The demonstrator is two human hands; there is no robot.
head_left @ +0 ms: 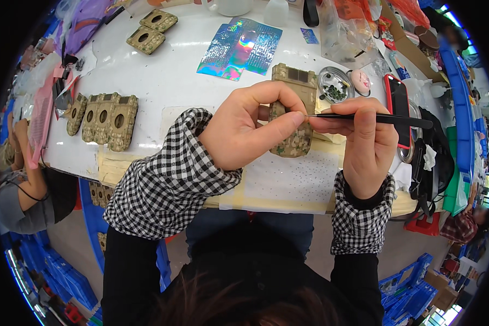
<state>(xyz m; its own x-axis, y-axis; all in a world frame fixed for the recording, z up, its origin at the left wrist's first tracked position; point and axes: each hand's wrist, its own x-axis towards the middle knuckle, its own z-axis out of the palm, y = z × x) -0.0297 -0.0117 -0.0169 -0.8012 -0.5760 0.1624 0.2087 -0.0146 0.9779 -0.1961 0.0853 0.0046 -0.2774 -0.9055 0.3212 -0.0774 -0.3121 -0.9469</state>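
Observation:
My right hand (367, 138) holds black tweezers (399, 119), their tips pointing left. At those tips, the thumb and index finger of my left hand (244, 122) are pinched together; anything between them is too small to make out. Under both hands lies a camouflage-patterned toy tank hull (292, 144), partly covered by my left fingers. Right of the hull stands a round clear dish (336, 77) with small dark green pieces in it. Below the hull, a white sheet (285, 182) dotted with tiny specks is taped along the table's front edge.
Several similar hulls (119, 122) stand in a row at left, and two tank parts with round holes (145, 39) lie farther back. Shiny holographic sheets (239, 49) lie mid-table. A red-cased phone (397, 103) and black bag (437, 146) are at right. Another person's arm (31, 168) shows at far left.

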